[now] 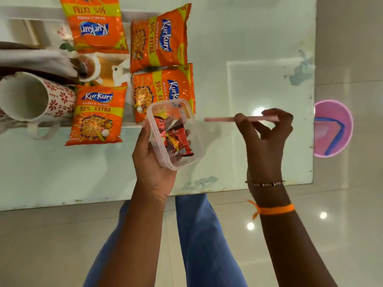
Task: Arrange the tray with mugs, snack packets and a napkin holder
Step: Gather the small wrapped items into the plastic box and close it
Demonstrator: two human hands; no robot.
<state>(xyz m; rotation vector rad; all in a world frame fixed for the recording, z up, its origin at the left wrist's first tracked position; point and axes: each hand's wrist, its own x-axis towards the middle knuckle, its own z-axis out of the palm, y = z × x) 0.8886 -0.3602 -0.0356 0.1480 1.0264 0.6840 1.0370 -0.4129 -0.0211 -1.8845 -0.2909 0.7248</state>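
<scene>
Bare forearms, no sleeves. Right wrist: orange thread band (273,209) plus thin beaded bracelet (265,183). Blue trousers (199,235), possibly scrubs; fabric unclear from this angle.

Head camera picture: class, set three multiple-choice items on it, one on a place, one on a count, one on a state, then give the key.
1. Where is the clear plastic container?
A. On the tray
B. In the left hand
C. On the floor

2. How many orange Kurkure packets show?
A. Two
B. Four
C. Six

3. How does the floral mug lie?
A. Upright
B. Upside down
C. On its side

Key: 1 B, the left hand cups it from below; 2 B, four orange packets lie by the tray; 3 C, its open mouth faces the camera sideways.
</scene>
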